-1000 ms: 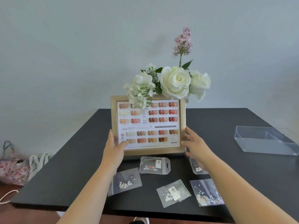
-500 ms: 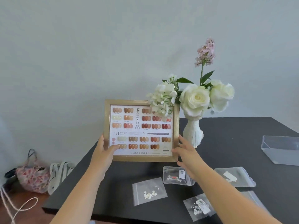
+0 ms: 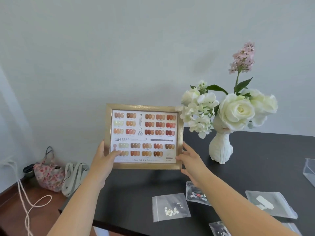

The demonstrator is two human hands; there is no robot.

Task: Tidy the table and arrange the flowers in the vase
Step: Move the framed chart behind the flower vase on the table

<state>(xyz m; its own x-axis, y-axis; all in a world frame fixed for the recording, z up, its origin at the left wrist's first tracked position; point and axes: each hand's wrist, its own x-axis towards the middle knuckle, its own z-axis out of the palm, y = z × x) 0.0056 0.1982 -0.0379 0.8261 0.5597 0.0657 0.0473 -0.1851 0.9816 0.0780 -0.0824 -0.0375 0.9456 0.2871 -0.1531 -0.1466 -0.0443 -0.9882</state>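
Observation:
A gold picture frame (image 3: 144, 136) with a chart of nail colours is upright at the black table's (image 3: 255, 159) far left corner. My left hand (image 3: 104, 157) grips its lower left edge, thumb on the glass. My right hand (image 3: 189, 156) holds the lower right edge with spread fingers. To the right stands a white vase (image 3: 220, 149) holding white roses (image 3: 237, 111), white small blooms and a tall pink sprig (image 3: 242, 57).
Several clear bags of small decorations (image 3: 170, 206) lie on the table near its front edge. A clear plastic box (image 3: 309, 171) sits at the right edge. On the floor at left are a floral bag (image 3: 48, 176), a white tote and a cord.
Both hands have carried the frame leftward, away from in front of the vase. The vase, once hidden behind the frame, is now fully in view at the right.

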